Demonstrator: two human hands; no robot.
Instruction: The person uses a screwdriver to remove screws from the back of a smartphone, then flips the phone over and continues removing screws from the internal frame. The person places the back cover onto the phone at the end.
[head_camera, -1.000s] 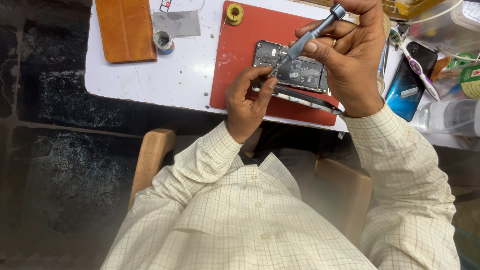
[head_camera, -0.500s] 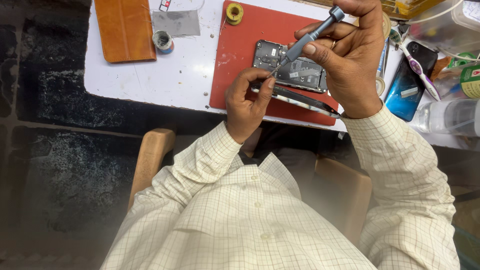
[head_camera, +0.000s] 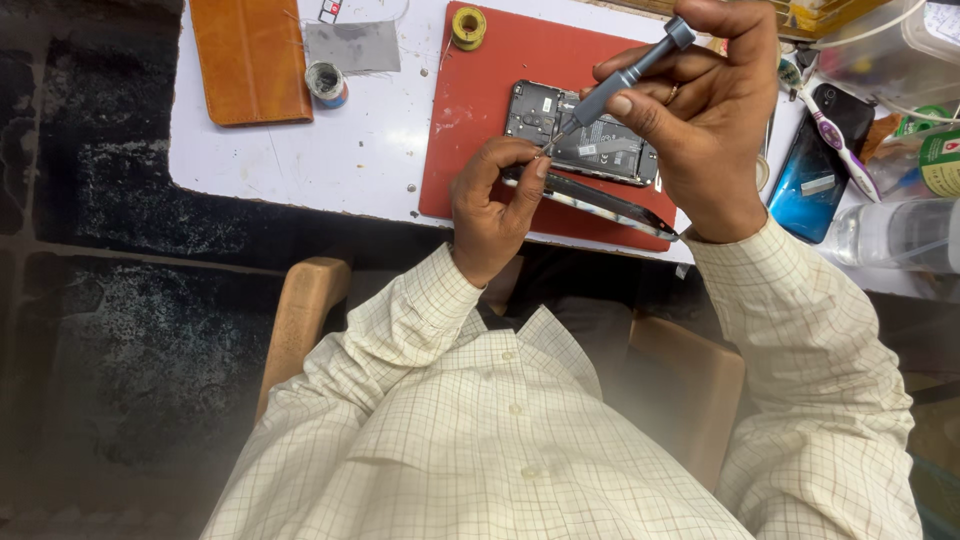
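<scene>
An opened phone (head_camera: 585, 135) with its dark insides showing lies on a red work mat (head_camera: 480, 120) on the white table. My right hand (head_camera: 705, 120) grips a grey screwdriver (head_camera: 625, 75), slanted down with its tip at the phone's lower left part. My left hand (head_camera: 495, 200) pinches the near edge of the phone next to the tip. A thin dark back panel (head_camera: 610, 205) lies along the mat's near edge, just below the phone.
A brown leather case (head_camera: 250, 60), a grey pad (head_camera: 350, 45), a small tape roll (head_camera: 327, 82) and a yellow reel (head_camera: 467, 27) lie on the white table (head_camera: 300, 160). Right of the mat are a blue phone (head_camera: 805, 175), a toothbrush (head_camera: 835, 135), clear bottle (head_camera: 900, 235).
Both hands stay almost in place; the screwdriver's tip stays at the same spot on the phone with only a slight shift of the fingers.
</scene>
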